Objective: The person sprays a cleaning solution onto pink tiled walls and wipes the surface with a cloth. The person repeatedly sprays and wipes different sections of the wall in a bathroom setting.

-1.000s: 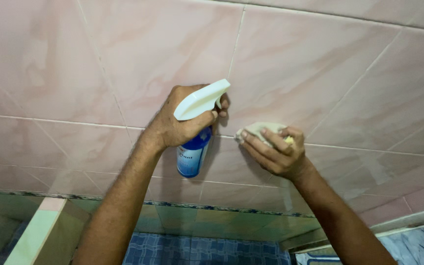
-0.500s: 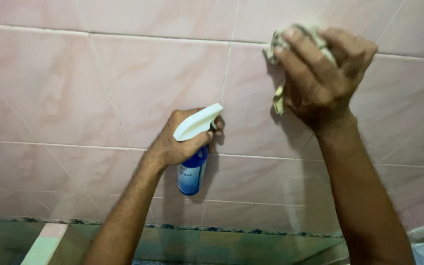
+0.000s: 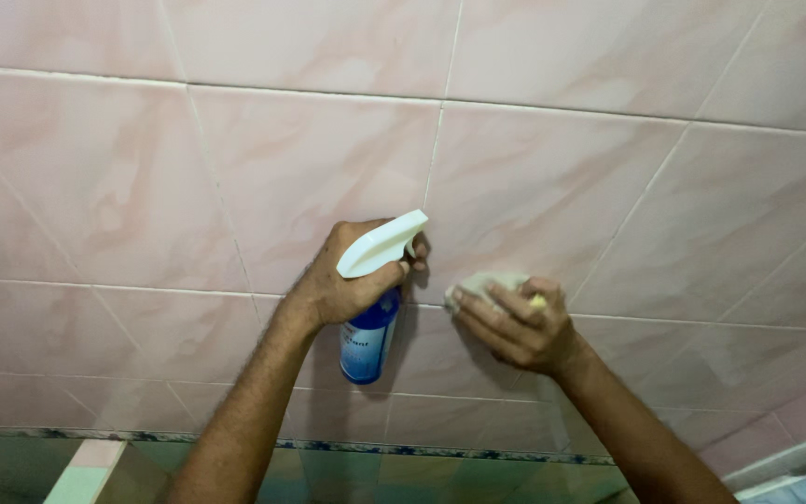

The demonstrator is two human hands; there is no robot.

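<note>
My left hand (image 3: 342, 278) grips a spray bottle (image 3: 370, 338) with a blue body and a white trigger head (image 3: 382, 243), its nozzle close to the pink tiled wall (image 3: 552, 177). A finger rests near the trigger. Just to its right, my right hand (image 3: 513, 322) presses a pale cloth (image 3: 483, 283) flat against the wall near a horizontal grout line. Most of the cloth is hidden under my fingers.
The pink marbled tiles fill most of the view, with white grout lines crossing them. A dark patterned border strip (image 3: 403, 452) runs along the bottom, with greenish tiles (image 3: 347, 478) below it. A pale ledge (image 3: 86, 471) shows at the lower left.
My right hand with the cloth swept up the wall to the upper right, then came back down beside the bottle. The left hand and bottle stayed nearly still.
</note>
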